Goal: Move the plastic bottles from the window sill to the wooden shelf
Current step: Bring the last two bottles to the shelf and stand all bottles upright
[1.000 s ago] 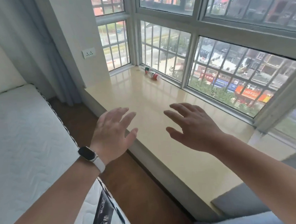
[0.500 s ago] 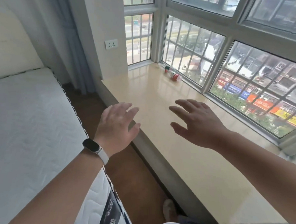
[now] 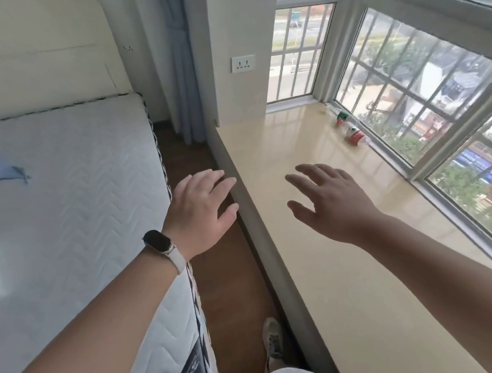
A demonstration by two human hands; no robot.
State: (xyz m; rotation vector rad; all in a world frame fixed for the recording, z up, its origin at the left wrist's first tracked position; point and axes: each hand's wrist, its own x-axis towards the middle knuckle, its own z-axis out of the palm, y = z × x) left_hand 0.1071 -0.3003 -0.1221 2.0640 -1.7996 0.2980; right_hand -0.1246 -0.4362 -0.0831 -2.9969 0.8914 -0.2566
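Both hands are held out palm down with nothing in them. The person's left hand [image 3: 201, 207], with a dark-faced band on a white strap [image 3: 163, 247] at its wrist, hangs over the brown wooden floor [image 3: 230, 273] between the white quilted mattress [image 3: 67, 197] and the front edge of the glossy cream window sill [image 3: 345, 281]; its fingers are spread and loosely straight, touching nothing. The right hand [image 3: 330, 202] hovers above the sill's surface, fingers fanned apart and slightly curled, with no contact visible. Two small clear plastic bottles with red, white and green labels [image 3: 350, 128] lie on their sides at the sill's far end, against the grey window frame [image 3: 396, 162], well apart from either hand. A white wall socket [image 3: 243, 63] sits on the pillar beyond the sill. One pale shoe [image 3: 273, 343] shows on the floor below.
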